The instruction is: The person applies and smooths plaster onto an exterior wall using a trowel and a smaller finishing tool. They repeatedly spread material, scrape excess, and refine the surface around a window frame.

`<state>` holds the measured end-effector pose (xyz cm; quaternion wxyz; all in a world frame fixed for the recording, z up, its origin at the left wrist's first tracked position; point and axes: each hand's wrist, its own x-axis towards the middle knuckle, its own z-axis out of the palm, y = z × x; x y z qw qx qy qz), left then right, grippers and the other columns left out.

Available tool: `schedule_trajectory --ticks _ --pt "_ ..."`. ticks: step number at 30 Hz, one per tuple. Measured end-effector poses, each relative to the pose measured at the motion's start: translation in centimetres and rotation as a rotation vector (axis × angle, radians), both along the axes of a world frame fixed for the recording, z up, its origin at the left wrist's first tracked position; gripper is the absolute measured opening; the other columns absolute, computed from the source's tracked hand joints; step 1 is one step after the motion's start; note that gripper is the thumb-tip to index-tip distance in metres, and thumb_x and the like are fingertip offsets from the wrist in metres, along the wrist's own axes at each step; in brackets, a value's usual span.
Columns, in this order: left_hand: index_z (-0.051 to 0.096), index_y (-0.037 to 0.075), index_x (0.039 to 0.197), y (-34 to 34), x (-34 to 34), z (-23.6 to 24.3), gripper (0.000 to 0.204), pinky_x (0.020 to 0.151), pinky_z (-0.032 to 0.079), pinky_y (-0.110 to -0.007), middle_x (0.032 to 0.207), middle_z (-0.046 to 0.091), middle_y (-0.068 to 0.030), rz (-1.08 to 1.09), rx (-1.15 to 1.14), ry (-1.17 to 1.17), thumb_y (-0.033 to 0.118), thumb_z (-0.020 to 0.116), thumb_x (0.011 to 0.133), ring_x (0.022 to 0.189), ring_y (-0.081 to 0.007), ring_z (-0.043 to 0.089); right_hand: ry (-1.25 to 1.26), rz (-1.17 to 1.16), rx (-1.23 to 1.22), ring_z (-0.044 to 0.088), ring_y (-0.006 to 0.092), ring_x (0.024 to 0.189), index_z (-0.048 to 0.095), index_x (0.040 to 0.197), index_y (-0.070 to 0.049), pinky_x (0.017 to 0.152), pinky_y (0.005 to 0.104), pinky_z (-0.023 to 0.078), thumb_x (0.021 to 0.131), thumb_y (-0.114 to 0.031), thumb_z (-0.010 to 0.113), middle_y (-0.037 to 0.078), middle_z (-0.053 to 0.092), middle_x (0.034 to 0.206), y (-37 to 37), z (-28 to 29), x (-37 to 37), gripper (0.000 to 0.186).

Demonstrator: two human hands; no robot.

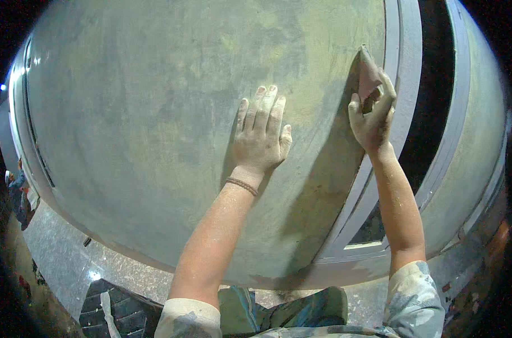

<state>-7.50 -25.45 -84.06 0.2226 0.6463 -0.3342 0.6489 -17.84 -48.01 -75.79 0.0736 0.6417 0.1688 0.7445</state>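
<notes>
My left hand [261, 132] lies flat on the grey-green wall [154, 118], fingers stretched upward and whitened with dust. A brown cord bracelet [242, 186] circles that wrist. Farther right, my right hand [375, 121] grips a folded piece of sandpaper [368, 74] between thumb and fingers. The sheet is pinkish brown and its pointed corner sticks up against the wall, close beside the pale grey frame [402, 73]. Part of the sheet is hidden behind the fingers. Pale dust also speckles both forearms.
Right of the frame runs a tall dark opening [434, 73], with more wall beyond it. At the far left another person [20, 194] stands by the wall's end. A dark ridged object [123, 312] with a pale strip on it sits on the floor [59, 242] at lower left.
</notes>
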Motion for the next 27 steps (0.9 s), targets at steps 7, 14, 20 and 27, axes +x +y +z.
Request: schedule_trajectory --ticks 7,14,20,27 --pt "0.044 0.016 0.145 0.0 0.0 -0.1 0.058 0.126 0.021 -0.048 0.155 0.040 -0.0076 -0.017 -0.002 0.010 0.028 0.055 0.090 0.149 -0.0256 0.031 0.088 -0.035 0.196 0.069 0.0383 0.088 0.011 0.156 0.010 0.080 0.0426 0.056 0.082 -0.012 0.076 0.024 0.068 0.101 1.3 -0.4 0.0 0.101" --pt "0.042 0.016 0.146 0.1 0.1 -0.1 0.060 0.126 0.021 -0.050 0.157 0.037 -0.0074 0.005 0.009 0.016 0.029 0.056 0.089 0.150 -0.0264 0.029 0.096 0.192 0.310 0.068 0.0331 0.106 0.018 0.155 0.009 0.093 0.0370 0.053 0.079 -0.011 0.078 0.024 0.066 0.118 2.0 -0.1 -0.4 0.099" --pt "0.044 0.015 0.145 0.2 0.0 0.1 0.060 0.125 0.022 -0.052 0.155 0.041 -0.0077 -0.030 -0.004 0.003 0.027 0.058 0.088 0.148 -0.0284 0.033 0.199 0.261 0.209 0.048 0.0297 0.140 0.049 0.144 0.000 0.113 0.0426 0.044 0.077 -0.008 0.080 0.022 0.052 0.147 2.0 0.5 -0.7 0.075" --pt "0.047 0.013 0.143 0.3 0.2 0.4 0.059 0.125 0.023 -0.051 0.154 0.042 -0.0075 -0.003 -0.017 -0.010 0.028 0.058 0.087 0.148 -0.0275 0.033 0.113 0.088 0.150 0.061 0.0392 0.108 0.061 0.111 0.003 0.093 0.0482 0.047 0.078 -0.020 0.084 0.024 0.064 0.110 2.3 0.7 -0.2 0.046"
